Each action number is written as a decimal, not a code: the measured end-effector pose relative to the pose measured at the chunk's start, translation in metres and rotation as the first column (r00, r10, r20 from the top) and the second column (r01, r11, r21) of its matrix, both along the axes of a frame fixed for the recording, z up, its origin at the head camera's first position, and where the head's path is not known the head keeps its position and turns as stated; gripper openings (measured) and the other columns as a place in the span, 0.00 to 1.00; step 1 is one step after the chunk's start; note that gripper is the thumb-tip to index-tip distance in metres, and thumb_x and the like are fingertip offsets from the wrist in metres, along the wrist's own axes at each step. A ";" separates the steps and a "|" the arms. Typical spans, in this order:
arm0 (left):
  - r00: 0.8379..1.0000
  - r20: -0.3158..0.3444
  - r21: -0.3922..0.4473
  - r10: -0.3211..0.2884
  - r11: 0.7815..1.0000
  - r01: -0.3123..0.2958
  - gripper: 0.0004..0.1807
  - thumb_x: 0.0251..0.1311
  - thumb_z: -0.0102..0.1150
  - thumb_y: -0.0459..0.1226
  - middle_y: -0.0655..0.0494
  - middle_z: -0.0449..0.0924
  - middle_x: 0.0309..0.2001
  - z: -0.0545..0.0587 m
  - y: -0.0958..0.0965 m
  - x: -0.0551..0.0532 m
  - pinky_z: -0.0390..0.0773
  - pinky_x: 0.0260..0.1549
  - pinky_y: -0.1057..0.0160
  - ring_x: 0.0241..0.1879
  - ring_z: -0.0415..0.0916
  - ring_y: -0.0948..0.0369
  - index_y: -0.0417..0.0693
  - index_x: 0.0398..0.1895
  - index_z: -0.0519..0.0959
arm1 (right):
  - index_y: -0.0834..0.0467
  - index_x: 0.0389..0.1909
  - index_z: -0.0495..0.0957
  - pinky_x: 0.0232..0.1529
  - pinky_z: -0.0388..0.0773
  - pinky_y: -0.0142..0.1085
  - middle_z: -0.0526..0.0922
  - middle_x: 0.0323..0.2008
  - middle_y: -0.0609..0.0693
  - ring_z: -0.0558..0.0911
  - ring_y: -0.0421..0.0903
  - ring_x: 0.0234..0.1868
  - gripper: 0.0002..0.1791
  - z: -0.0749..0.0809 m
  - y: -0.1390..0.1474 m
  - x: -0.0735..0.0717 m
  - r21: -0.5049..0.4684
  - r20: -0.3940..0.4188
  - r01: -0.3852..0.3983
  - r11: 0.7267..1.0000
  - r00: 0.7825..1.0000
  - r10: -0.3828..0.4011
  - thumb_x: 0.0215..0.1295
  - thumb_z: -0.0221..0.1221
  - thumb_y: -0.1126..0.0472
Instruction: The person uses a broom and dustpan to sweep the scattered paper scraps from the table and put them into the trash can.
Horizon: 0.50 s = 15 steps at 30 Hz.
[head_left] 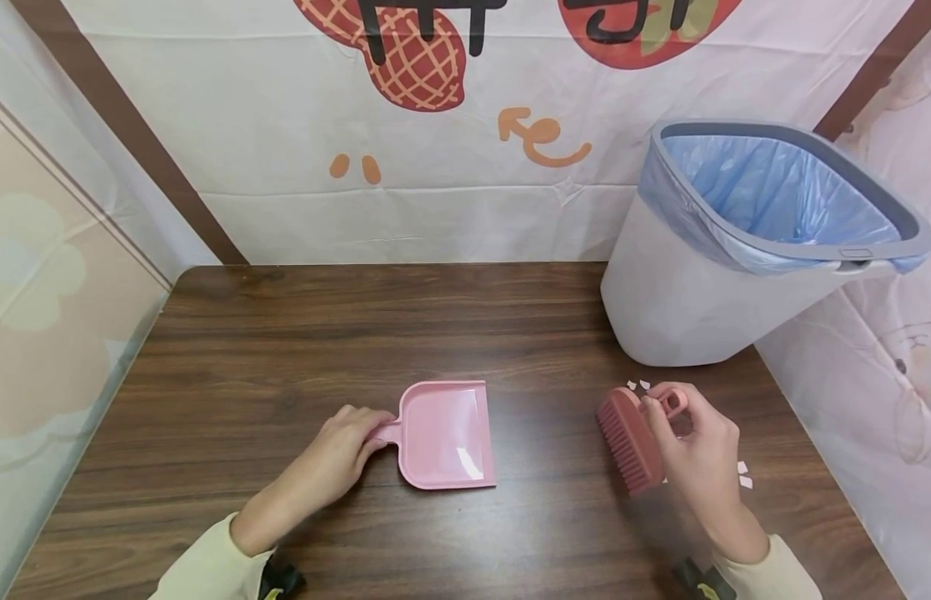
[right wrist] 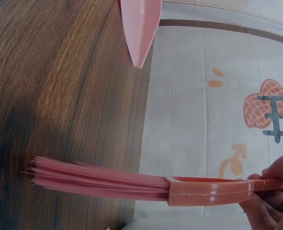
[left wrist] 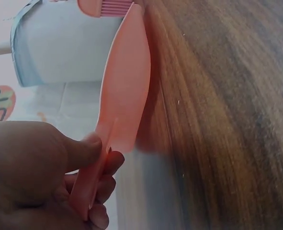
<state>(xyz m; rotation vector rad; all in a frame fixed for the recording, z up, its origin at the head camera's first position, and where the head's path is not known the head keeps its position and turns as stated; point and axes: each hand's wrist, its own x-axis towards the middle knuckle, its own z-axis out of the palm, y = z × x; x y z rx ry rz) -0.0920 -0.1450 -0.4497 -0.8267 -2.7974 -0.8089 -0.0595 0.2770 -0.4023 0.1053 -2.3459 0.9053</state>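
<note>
My left hand (head_left: 341, 450) grips the short handle of a pink dustpan (head_left: 442, 435), which lies over the table with its straight lip facing right. In the left wrist view, thumb and curled fingers wrap the dustpan's handle (left wrist: 91, 184). On the right, my right hand (head_left: 698, 446) pinches the looped handle of a small pink brush (head_left: 633, 437), its bristles (right wrist: 98, 179) pointing left and down toward the table. Small white scraps (head_left: 745, 475) lie beside and behind the right hand, partly hidden by the hand and brush.
A white waste bin (head_left: 675, 292) with a grey rim and blue liner bag stands at the table's back right. Printed cloth (head_left: 435, 217) hangs behind the brown wooden table (head_left: 285, 350). More cloth hangs along both sides.
</note>
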 end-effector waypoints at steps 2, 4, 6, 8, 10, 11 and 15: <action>1.000 0.021 -0.007 0.001 1.000 -0.001 0.12 0.62 0.65 0.28 0.53 0.86 0.43 -0.001 0.000 0.001 0.75 0.42 0.51 0.40 0.76 0.56 0.41 0.49 0.83 | 0.62 0.38 0.81 0.21 0.69 0.21 0.83 0.27 0.49 0.74 0.26 0.28 0.10 0.000 0.000 0.000 -0.001 0.006 0.001 1.000 1.000 -0.001 0.58 0.69 0.75; 0.999 0.032 -0.013 0.001 1.000 -0.001 0.12 0.62 0.65 0.28 0.52 0.86 0.43 -0.001 0.000 0.001 0.75 0.42 0.51 0.40 0.76 0.56 0.41 0.49 0.83 | 0.62 0.38 0.81 0.21 0.69 0.21 0.83 0.27 0.49 0.74 0.26 0.28 0.10 0.000 0.000 0.001 -0.003 0.013 0.004 1.000 1.000 -0.004 0.58 0.69 0.74; 0.999 0.034 -0.016 0.000 1.000 0.001 0.12 0.62 0.65 0.28 0.53 0.86 0.43 -0.002 -0.001 0.002 0.76 0.42 0.52 0.39 0.76 0.57 0.41 0.49 0.83 | 0.62 0.38 0.81 0.21 0.69 0.21 0.83 0.27 0.49 0.74 0.26 0.28 0.09 0.000 -0.001 0.001 -0.004 0.018 0.005 1.000 1.000 -0.005 0.59 0.68 0.74; 1.000 0.028 -0.016 -0.004 1.000 0.004 0.12 0.62 0.66 0.28 0.53 0.86 0.42 -0.001 -0.001 0.002 0.76 0.42 0.53 0.39 0.76 0.57 0.41 0.48 0.83 | 0.62 0.38 0.82 0.22 0.70 0.21 0.83 0.27 0.49 0.74 0.26 0.27 0.09 0.000 -0.001 0.000 -0.005 0.019 0.004 1.000 1.000 -0.004 0.59 0.68 0.74; 1.000 0.015 -0.012 -0.010 1.000 0.010 0.12 0.61 0.66 0.28 0.54 0.86 0.41 -0.001 -0.002 0.002 0.76 0.41 0.53 0.38 0.76 0.57 0.41 0.48 0.84 | 0.62 0.38 0.82 0.22 0.71 0.21 0.82 0.27 0.49 0.74 0.26 0.27 0.09 0.001 -0.001 0.000 -0.004 0.014 0.002 1.000 1.000 -0.002 0.59 0.68 0.74; 1.000 0.009 -0.010 -0.014 1.000 0.014 0.12 0.61 0.66 0.28 0.54 0.86 0.41 -0.001 -0.002 0.002 0.76 0.41 0.54 0.38 0.77 0.58 0.41 0.48 0.84 | 0.62 0.38 0.82 0.23 0.71 0.21 0.82 0.27 0.49 0.74 0.27 0.27 0.09 0.001 -0.001 0.000 -0.004 0.012 0.001 1.000 1.000 -0.001 0.59 0.68 0.74; 1.000 -0.006 -0.002 -0.027 1.000 0.027 0.12 0.60 0.67 0.27 0.54 0.86 0.40 0.000 -0.001 0.002 0.77 0.46 0.50 0.40 0.81 0.57 0.40 0.47 0.84 | 0.63 0.38 0.82 0.24 0.72 0.20 0.82 0.26 0.50 0.73 0.27 0.27 0.09 0.002 -0.001 -0.001 0.003 0.003 0.000 1.000 1.000 0.000 0.58 0.68 0.75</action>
